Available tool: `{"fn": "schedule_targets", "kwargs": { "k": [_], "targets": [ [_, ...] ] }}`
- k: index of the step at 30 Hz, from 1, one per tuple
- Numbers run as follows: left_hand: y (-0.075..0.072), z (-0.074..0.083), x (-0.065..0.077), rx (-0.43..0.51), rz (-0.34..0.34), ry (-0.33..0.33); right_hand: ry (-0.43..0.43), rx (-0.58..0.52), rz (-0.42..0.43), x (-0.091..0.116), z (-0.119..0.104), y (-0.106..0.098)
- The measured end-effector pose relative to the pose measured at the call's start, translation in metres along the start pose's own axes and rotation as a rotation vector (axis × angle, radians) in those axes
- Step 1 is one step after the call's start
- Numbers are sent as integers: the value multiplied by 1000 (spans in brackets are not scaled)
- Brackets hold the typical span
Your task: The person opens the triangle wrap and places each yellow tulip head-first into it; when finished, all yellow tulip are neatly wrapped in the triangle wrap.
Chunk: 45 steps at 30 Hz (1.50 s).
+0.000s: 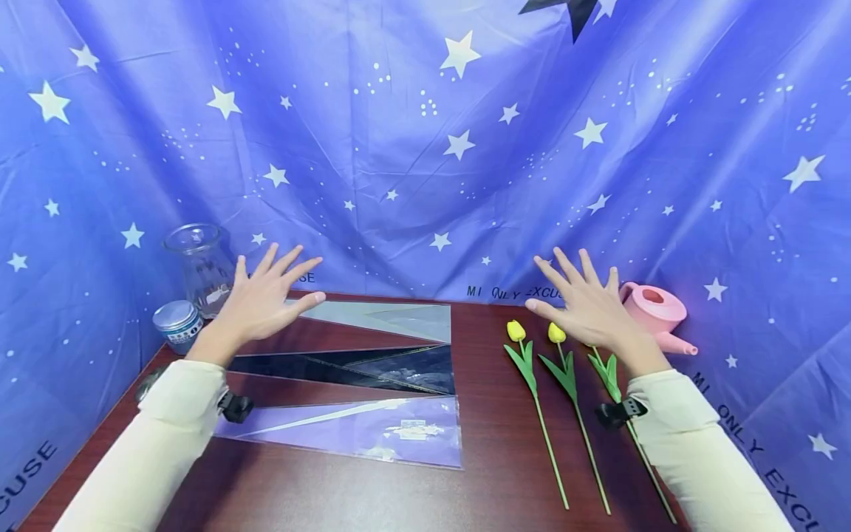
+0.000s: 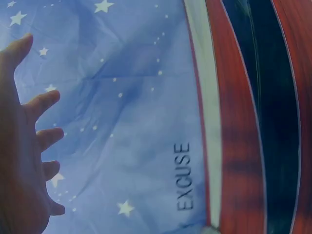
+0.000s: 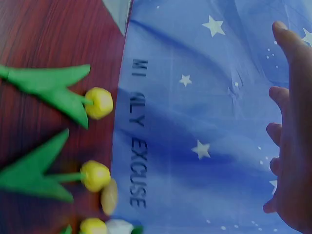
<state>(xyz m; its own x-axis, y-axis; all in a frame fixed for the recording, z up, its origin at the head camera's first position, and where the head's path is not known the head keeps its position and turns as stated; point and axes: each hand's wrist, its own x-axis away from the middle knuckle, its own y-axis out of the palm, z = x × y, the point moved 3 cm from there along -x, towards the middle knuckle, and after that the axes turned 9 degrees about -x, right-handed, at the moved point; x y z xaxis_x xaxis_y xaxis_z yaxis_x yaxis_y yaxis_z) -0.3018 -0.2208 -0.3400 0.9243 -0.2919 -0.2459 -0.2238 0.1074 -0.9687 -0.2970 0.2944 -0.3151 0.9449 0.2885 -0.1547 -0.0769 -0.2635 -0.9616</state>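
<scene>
My left hand is raised over the left of the table, fingers spread and holding nothing. Near its fingers lies a pale grey flower sleeve; a black sleeve and a purple sleeve lie closer to me. Also spread and bare, my right hand hovers above three yellow tulips with green leaves. The left tulip and middle tulip show their blooms. My hand hides the right tulip's bloom in the head view, but that bloom appears in the right wrist view.
A clear glass vase stands at the back left behind a blue jar with a silver lid. At the back right is a pink watering can, spout pointing right. Starry blue cloth hangs around the dark red wooden table.
</scene>
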Motion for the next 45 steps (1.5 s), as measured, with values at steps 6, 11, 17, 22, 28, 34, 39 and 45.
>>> {"fn": "schedule_targets", "kwargs": {
  "k": [6,11,17,22,28,34,39,45],
  "targets": [
    [25,17,-18,43,68,24,-46,-75,45,-19,-11,25],
    [48,37,-37,108,107,37,-92,-156,46,-37,-24,56],
    [76,61,-55,277,63,13,-96,-310,7,-56,-38,98],
    [100,72,-63,436,32,-28,-61,-469,-12,-71,-46,135],
    [120,79,-71,573,14,-69,-22,-561,11,-88,-43,174],
    [141,91,-77,626,-13,-109,40,-443,55,-92,-39,198],
    [155,99,-80,624,-49,-115,51,-364,97,-92,-40,208],
    [163,103,-86,617,-64,-128,64,-346,135,-93,-45,207]
  ]
}}
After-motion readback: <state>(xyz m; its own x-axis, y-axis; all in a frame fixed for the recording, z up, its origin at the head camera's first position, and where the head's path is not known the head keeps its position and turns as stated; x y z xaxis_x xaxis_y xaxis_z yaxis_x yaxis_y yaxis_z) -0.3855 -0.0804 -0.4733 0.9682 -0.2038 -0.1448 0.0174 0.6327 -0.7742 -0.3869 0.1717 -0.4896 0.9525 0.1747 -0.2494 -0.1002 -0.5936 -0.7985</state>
